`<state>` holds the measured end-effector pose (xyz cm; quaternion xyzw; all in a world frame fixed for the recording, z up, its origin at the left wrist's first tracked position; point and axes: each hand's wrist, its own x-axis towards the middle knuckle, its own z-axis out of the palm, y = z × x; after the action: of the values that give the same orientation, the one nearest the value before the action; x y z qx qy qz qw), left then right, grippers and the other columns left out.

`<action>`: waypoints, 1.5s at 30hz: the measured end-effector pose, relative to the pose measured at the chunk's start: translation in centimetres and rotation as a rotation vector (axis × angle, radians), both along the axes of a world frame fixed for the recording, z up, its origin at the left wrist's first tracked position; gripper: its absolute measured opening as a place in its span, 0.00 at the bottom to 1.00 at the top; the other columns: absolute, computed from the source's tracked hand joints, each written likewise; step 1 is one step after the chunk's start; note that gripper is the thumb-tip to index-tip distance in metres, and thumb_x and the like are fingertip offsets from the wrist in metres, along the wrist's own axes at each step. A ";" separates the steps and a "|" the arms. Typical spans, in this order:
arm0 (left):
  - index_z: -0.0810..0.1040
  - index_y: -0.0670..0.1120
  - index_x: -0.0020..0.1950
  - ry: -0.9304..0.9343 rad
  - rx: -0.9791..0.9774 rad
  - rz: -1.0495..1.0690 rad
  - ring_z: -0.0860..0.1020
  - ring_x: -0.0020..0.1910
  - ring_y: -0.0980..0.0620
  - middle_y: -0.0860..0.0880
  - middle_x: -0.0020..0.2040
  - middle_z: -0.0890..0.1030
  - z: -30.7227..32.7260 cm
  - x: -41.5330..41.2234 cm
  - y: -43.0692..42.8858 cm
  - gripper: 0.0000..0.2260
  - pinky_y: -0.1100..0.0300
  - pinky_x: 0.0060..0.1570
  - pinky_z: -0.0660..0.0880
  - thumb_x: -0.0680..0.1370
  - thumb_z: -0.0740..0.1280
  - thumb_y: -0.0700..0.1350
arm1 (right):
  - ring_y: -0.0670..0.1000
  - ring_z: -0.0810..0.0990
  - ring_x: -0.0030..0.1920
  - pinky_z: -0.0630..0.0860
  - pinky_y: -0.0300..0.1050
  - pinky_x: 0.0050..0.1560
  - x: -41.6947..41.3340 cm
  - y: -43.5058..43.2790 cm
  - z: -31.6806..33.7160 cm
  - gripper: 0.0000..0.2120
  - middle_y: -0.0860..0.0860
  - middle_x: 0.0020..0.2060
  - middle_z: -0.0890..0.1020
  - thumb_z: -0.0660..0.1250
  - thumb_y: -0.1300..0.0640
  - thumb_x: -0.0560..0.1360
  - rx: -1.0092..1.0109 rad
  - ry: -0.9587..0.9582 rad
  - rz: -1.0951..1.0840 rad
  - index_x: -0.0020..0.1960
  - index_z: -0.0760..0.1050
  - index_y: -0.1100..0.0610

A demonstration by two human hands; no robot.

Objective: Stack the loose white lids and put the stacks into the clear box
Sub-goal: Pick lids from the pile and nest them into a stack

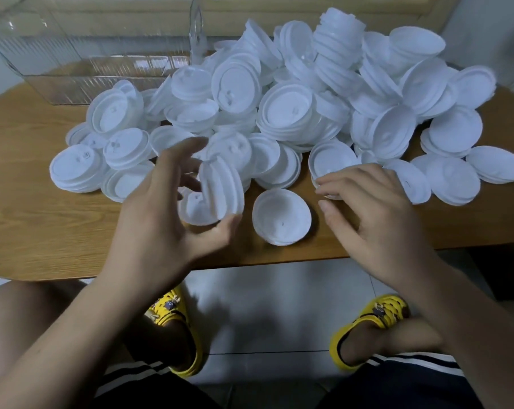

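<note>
Yellow shoes point(176, 329) rest on the floor below the bench point(43, 202) edge. Above that edge the left hand point(161, 219) holds a short stack point(220, 187) on edge, thumb under it and fingers point(188, 146) curved wide over the top, probably so another lid can nest on. Blur hides the exact contact. The right hand point(377, 219) hovers flat, its fingers point(347, 178) spread and holding nothing, tips at the near edge of the pile point(309, 98), seemingly choosing the next. One lid point(282, 216) lies alone, hollow up, between the hands. The box point(96, 54) stands far left, with no lids visible inside.
</note>
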<state>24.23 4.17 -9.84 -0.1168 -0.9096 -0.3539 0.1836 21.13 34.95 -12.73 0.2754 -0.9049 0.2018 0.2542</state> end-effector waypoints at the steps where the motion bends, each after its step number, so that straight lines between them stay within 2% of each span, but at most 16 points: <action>1: 0.68 0.52 0.80 0.001 -0.003 -0.036 0.77 0.57 0.68 0.58 0.61 0.78 0.1 0.0 0.5 0.40 0.74 0.55 0.71 0.71 0.76 0.60 | 0.57 0.82 0.59 0.73 0.55 0.61 -0.2 0.2 -0.2 0.06 0.50 0.57 0.86 0.71 0.61 0.82 0.006 0.023 -0.027 0.57 0.84 0.59; 6: 0.73 0.48 0.78 0.018 -0.045 -0.172 0.75 0.59 0.69 0.55 0.64 0.76 0.4 -0.4 2.8 0.37 0.74 0.59 0.69 0.71 0.80 0.53 | 0.59 0.80 0.59 0.74 0.57 0.60 -1.2 1.9 0.2 0.08 0.53 0.57 0.84 0.74 0.59 0.80 -0.037 0.072 -0.193 0.58 0.83 0.59; 11: 0.73 0.49 0.75 -0.066 -0.077 -0.227 0.79 0.64 0.57 0.56 0.67 0.79 -0.3 -0.9 4.6 0.35 0.65 0.62 0.74 0.70 0.81 0.54 | 0.57 0.77 0.54 0.73 0.54 0.56 -1.7 3.7 0.5 0.14 0.52 0.52 0.81 0.75 0.49 0.79 -0.054 -0.050 -0.320 0.57 0.80 0.57; 14: 0.71 0.52 0.75 -0.107 -0.104 -0.238 0.77 0.67 0.56 0.58 0.68 0.77 -1.0 -0.8 5.0 0.36 0.61 0.64 0.75 0.71 0.77 0.59 | 0.55 0.77 0.52 0.69 0.50 0.55 -1.3 3.8 -0.1 0.12 0.50 0.49 0.81 0.75 0.49 0.79 -0.021 -0.094 -0.321 0.54 0.79 0.56; 18: 0.69 0.55 0.77 -0.168 -0.120 -0.256 0.75 0.69 0.59 0.61 0.69 0.76 -1.9 -0.7 5.0 0.38 0.69 0.66 0.70 0.71 0.80 0.58 | 0.55 0.77 0.53 0.66 0.48 0.55 -1.0 3.7 -0.4 0.05 0.48 0.48 0.81 0.74 0.55 0.80 0.001 -0.093 -0.291 0.53 0.80 0.55; 21: 0.68 0.55 0.80 -0.189 -0.109 -0.270 0.73 0.73 0.61 0.62 0.72 0.75 -2.4 -0.5 5.0 0.41 0.65 0.70 0.70 0.72 0.82 0.61 | 0.54 0.76 0.52 0.65 0.48 0.54 -0.8 3.8 0.0 0.02 0.48 0.48 0.80 0.72 0.58 0.81 -0.015 -0.090 -0.276 0.52 0.80 0.56; 23: 0.68 0.56 0.80 -0.204 -0.097 -0.266 0.72 0.75 0.61 0.63 0.75 0.74 -2.6 -0.4 5.1 0.42 0.64 0.71 0.70 0.71 0.81 0.64 | 0.54 0.77 0.52 0.69 0.50 0.55 -0.6 3.5 0.4 0.01 0.49 0.49 0.81 0.71 0.60 0.81 -0.049 -0.063 -0.262 0.52 0.80 0.57; 28: 0.69 0.56 0.80 -0.210 -0.062 -0.220 0.74 0.73 0.61 0.63 0.74 0.75 -2.9 -0.7 5.4 0.39 0.64 0.69 0.71 0.73 0.79 0.64 | 0.55 0.83 0.61 0.76 0.54 0.62 0.6 1.5 1.4 0.01 0.53 0.59 0.85 0.71 0.65 0.81 -0.124 -0.025 -0.091 0.53 0.81 0.62; 31: 0.68 0.58 0.80 -0.209 -0.030 -0.211 0.75 0.73 0.60 0.63 0.74 0.76 -3.0 -0.6 5.4 0.39 0.61 0.69 0.73 0.73 0.80 0.62 | 0.54 0.83 0.63 0.76 0.53 0.64 1.8 -0.1 1.5 0.01 0.53 0.65 0.84 0.70 0.65 0.82 -0.108 -0.078 0.069 0.52 0.80 0.62; 34: 0.62 0.58 0.84 -0.209 -0.009 -0.197 0.74 0.75 0.62 0.63 0.77 0.75 -3.1 -0.5 5.4 0.45 0.64 0.69 0.72 0.73 0.81 0.61 | 0.51 0.80 0.71 0.74 0.51 0.70 2.4 -1.5 0.9 0.03 0.53 0.67 0.83 0.68 0.64 0.84 -0.038 -0.133 0.182 0.53 0.80 0.62; 39: 0.54 0.57 0.88 -0.230 0.026 -0.222 0.73 0.77 0.62 0.62 0.80 0.72 -3.1 -0.5 5.2 0.51 0.68 0.72 0.70 0.73 0.79 0.64 | 0.50 0.77 0.74 0.72 0.47 0.73 2.5 -2.3 0.8 0.05 0.52 0.69 0.82 0.66 0.64 0.84 0.007 -0.167 0.213 0.55 0.81 0.62; 43: 0.57 0.57 0.87 -0.234 0.072 -0.219 0.75 0.75 0.63 0.61 0.78 0.74 -3.1 -0.3 4.9 0.48 0.64 0.71 0.73 0.73 0.76 0.68 | 0.51 0.77 0.75 0.72 0.49 0.74 2.6 -2.3 1.1 0.07 0.53 0.70 0.82 0.65 0.65 0.84 0.028 -0.160 0.214 0.57 0.81 0.62; 45: 0.60 0.55 0.86 -0.214 0.064 -0.201 0.74 0.75 0.64 0.61 0.77 0.75 -3.2 -0.4 4.8 0.46 0.67 0.71 0.72 0.74 0.76 0.66 | 0.52 0.77 0.75 0.71 0.52 0.75 2.7 -2.3 1.0 0.08 0.53 0.69 0.82 0.65 0.65 0.84 0.043 -0.156 0.221 0.59 0.82 0.63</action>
<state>23.84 8.96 -13.05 -0.1633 -0.8959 -0.4098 0.0528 23.81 32.67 -11.74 0.3621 -0.8902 0.2299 0.1535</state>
